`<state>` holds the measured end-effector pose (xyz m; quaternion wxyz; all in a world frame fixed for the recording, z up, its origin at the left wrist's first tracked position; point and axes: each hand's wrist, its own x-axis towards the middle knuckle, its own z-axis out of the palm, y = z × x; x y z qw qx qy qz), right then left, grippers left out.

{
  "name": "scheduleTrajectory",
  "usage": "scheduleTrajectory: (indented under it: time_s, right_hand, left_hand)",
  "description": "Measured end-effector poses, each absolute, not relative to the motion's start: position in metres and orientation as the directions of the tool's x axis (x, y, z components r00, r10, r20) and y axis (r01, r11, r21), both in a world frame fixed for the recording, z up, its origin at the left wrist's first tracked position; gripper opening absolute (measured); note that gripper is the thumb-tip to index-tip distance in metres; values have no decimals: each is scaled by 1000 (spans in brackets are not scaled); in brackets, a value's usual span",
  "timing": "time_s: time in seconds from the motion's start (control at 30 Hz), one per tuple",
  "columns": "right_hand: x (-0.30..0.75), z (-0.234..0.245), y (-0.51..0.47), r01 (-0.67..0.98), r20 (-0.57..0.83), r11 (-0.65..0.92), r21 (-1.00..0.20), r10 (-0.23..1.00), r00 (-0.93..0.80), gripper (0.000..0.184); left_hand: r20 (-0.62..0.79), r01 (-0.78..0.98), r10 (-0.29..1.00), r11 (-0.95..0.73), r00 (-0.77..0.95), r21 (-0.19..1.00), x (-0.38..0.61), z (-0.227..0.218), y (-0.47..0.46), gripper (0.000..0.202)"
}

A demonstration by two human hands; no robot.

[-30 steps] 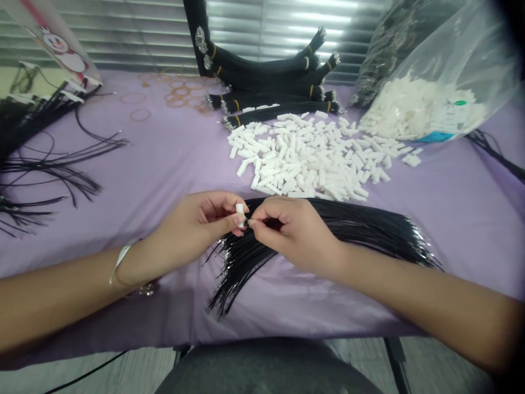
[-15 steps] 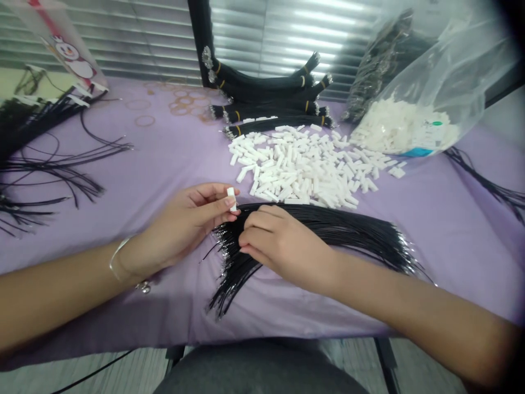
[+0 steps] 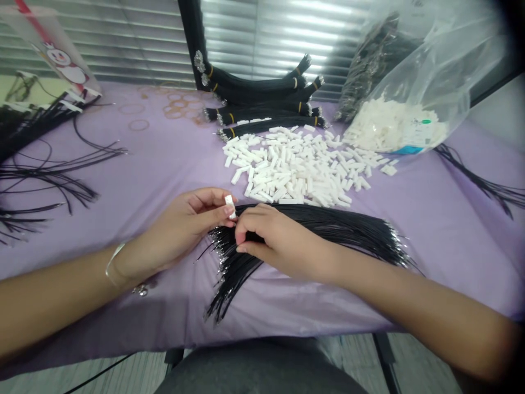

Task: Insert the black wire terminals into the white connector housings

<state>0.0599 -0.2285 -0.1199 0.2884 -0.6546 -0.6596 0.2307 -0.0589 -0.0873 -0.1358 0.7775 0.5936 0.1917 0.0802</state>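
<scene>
Left hand [image 3: 184,227] grip pinches a white connector housing [image 3: 230,204]; right hand [image 3: 283,243] grip is pinched on the black wire bundle [image 3: 348,232].

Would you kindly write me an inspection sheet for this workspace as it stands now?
Surface: purple cloth, creased near the front edge.
Things in hand: white connector, held in the left fingertips; wire bundle, lying flat and fanned out toward the front edge.
Clutter: connector pile; clear bag of more connectors; tied bundles at the back; rubber bands; snowman bag.
Hands: left hand pinches the connector; right hand lies on the wire bundle, fingertips pinching strands near its end.
Cables: stray wires at the left; side wires at the right.
Surroundings: closed blinds behind the table.
</scene>
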Motion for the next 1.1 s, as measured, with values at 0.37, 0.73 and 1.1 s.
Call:
scheduleTrajectory:
  time_s: [0.37,0.73,1.1]
  right_hand:
    - [64,-124,-233,502,192,107,-858,974,120,9]
    - [67,-125,-235,289,58,-88,-953,886,460,12]
    - [66,-126,-235,303,54,-92,-949,896,441,8]
  left_hand:
    - [-208,107,325,303,923,947,-60,-133,-88,9]
    - [-183,176,252,49,950,983,-66,-135,-85,14]
    - [-199,169,232,143,952,975,-65,-134,-84,12]
